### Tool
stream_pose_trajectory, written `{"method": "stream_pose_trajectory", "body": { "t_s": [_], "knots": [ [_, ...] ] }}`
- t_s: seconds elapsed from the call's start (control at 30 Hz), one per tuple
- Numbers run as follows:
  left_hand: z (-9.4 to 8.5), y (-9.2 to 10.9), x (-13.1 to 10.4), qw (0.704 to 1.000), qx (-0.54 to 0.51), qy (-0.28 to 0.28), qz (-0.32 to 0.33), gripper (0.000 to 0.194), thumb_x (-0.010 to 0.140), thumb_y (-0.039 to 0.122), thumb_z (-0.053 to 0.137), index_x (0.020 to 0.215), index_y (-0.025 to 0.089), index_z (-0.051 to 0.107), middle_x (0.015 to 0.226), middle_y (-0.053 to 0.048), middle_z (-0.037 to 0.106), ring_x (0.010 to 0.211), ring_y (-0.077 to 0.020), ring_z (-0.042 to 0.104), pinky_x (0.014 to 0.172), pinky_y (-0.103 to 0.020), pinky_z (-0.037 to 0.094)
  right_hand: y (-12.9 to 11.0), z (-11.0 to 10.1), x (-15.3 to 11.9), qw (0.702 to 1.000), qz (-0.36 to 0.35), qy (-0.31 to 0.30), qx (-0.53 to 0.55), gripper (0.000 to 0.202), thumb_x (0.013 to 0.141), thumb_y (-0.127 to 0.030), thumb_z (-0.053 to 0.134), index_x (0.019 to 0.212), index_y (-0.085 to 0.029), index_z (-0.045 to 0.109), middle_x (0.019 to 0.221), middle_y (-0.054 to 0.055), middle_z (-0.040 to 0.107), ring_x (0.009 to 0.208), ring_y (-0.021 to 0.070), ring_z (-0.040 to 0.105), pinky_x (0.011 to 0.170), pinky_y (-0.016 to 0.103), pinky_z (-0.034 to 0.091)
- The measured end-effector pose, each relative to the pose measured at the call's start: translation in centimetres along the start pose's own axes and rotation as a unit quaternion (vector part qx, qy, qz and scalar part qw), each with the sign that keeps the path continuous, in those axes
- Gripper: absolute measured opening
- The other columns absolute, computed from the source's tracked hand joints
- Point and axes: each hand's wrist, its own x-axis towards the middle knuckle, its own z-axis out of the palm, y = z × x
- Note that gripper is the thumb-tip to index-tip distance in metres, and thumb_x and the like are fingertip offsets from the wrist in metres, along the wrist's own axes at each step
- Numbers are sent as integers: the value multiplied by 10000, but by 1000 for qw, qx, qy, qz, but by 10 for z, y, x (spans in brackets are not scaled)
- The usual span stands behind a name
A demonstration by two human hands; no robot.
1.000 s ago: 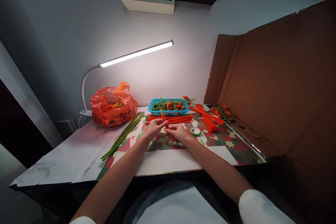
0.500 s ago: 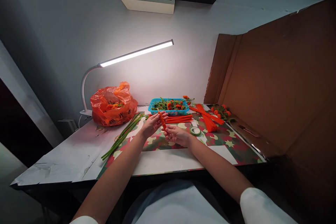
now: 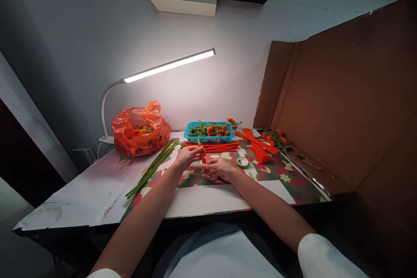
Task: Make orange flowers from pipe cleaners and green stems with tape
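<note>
Between my hands, over the patterned mat point(image 3: 283, 180), is a short, thick orange piece of fuzzy pipe cleaner point(image 3: 203, 156), held nearly upright with a pale tip at the top. My left hand point(image 3: 190, 156) pinches its upper part from the left. Lower down, the fingers of my right hand point(image 3: 216, 168) close around its bottom end, partly hiding it. Just behind my hands lies a row of orange pipe cleaners point(image 3: 223, 147). A roll of green tape point(image 3: 243, 163) rests to the right of my right hand.
Green stems point(image 3: 151, 171) lie at left beside an orange plastic bag point(image 3: 141, 132) under a lit lamp point(image 3: 169, 66). A blue basket point(image 3: 209, 140) of orange flowers stands at the back. Right of it are crossed orange bundles point(image 3: 259, 150), loose flowers point(image 3: 273, 139) and a cardboard wall point(image 3: 342, 95).
The orange piece has turned more upright and sits slightly lower. My left fingers have closed in on its upper part, and my right fingers have curled further round its lower end.
</note>
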Motion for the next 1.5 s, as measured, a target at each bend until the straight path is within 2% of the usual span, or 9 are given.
{"method": "stream_pose_trajectory", "body": {
  "t_s": [0.13,0.23,0.33,0.43,0.5,0.7,0.87,1.13,1.5],
  "knots": [
    [1,-1,0,1000,6,7,-8,398,567,468,788,721,122,667,744,-101,699,662,-165,637,646,-283,502,3,-1,2,1000,4,-6,4,358,571,-367,821,675,-117,588,431,-40,487,447,103,554,367,153,300],
    [5,1,-1,1000,-28,-1,-8,414,607,499,755,774,127,679,792,-108,704,691,-166,644,647,-272,491,3,0,3,998,-37,12,40,371,570,-374,821,737,-122,607,549,-13,579,531,106,601,462,176,414],
    [9,2,-4,995,-60,-79,-9,421,673,498,707,873,127,696,888,-125,704,777,-179,645,697,-278,485,-1,0,3,990,-90,13,106,385,587,-377,813,819,-135,623,685,-2,636,630,95,628,617,200,486],
    [13,2,-6,987,-58,-150,-8,365,686,407,718,914,121,704,882,-110,701,726,-154,622,713,-277,470,-4,-1,2,987,-89,12,136,395,586,-368,817,843,-144,617,689,-16,634,604,80,610,631,204,486],
    [14,2,-7,985,-57,-162,-4,337,690,372,711,911,117,708,841,-96,697,666,-136,598,698,-276,460,-5,-2,2,987,-81,5,141,386,594,-359,814,841,-147,608,683,-20,631,588,77,601,628,205,484],
    [21,3,-11,984,-105,-142,29,269,666,341,716,835,133,701,791,-67,674,653,-128,578,647,-254,446,-6,0,-1,982,-85,-32,163,302,677,-307,770,871,-155,595,683,-28,618,599,61,581,656,195,474],
    [22,2,-13,977,-124,-174,10,298,663,368,746,830,132,673,684,-27,633,549,-97,542,601,-243,445,-7,0,-4,981,-81,-47,170,306,664,-297,781,857,-151,594,680,-26,618,586,61,572,635,193,464],
    [22,1,-11,973,-144,-179,29,260,694,326,741,817,109,670,726,-30,640,592,-89,563,611,-221,435,-1,-7,2,973,-88,-85,196,302,690,-286,769,900,-147,603,697,-19,625,597,57,578,637,189,470],
    [23,1,-13,986,-104,-105,73,234,586,290,762,716,111,687,705,-60,675,652,-139,595,657,-255,448,1,-8,5,969,-84,-111,204,265,748,-305,723,912,-145,590,716,-22,600,570,43,552,596,172,463]
  ]
}}
